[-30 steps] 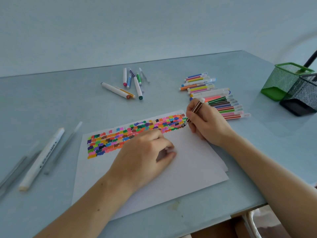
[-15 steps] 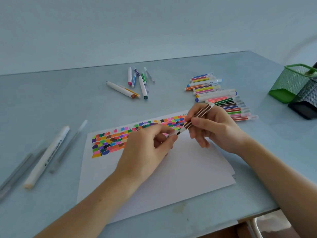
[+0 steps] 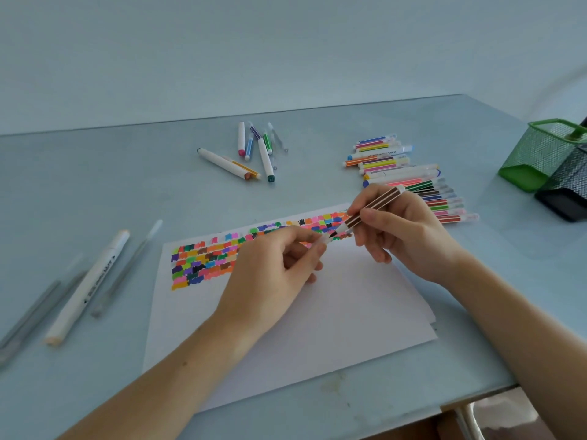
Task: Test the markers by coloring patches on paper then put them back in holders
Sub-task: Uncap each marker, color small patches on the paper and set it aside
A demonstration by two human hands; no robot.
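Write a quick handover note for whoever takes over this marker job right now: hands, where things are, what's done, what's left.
Right hand holds the brown marker above the paper. Left hand pinches its cap at the tip.
Done: rows of color patches cover the paper's top.
Left: cap the brown marker. A marker row and a loose bunch lie on the table; all go into the green holder and black holder.

Desk (image 3: 95, 192) with mesh pen holders (image 3: 540, 154)
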